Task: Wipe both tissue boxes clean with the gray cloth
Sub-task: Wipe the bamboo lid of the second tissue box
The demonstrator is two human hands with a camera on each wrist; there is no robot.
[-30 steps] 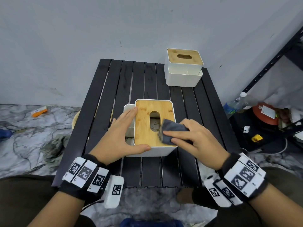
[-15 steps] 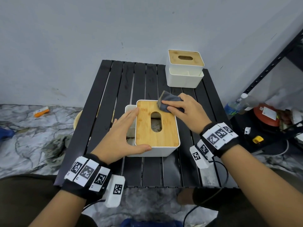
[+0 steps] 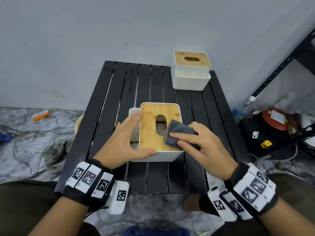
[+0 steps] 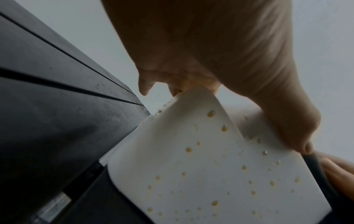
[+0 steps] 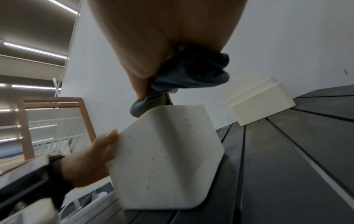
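Note:
The near tissue box (image 3: 163, 156) is white with a bamboo lid and an oval slot, and stands mid-table. My left hand (image 3: 129, 137) braces its near left corner, fingers straight along the left side and thumb along the front edge. My right hand (image 3: 187, 138) grips the folded gray cloth (image 3: 179, 132) and presses it on the lid's right half, beside the slot. The second tissue box (image 3: 190, 77), same make, stands at the table's far right corner. In the left wrist view the near box's wall (image 4: 201, 174) is speckled with yellowish droplets. The right wrist view shows the cloth (image 5: 191, 72) bunched under my fingers above the box (image 5: 164, 159).
The black slatted table (image 3: 153, 176) stands against a gray wall. A dark metal rack (image 3: 281, 68) rises to the right, with a water bottle (image 3: 242, 108) and clutter on the floor beside it. A small white open bin (image 3: 133, 111) adjoins the near box's left side.
My right hand slid the cloth from the lid's near right part to its far edge, then back toward me along the right side. The left hand has stayed put.

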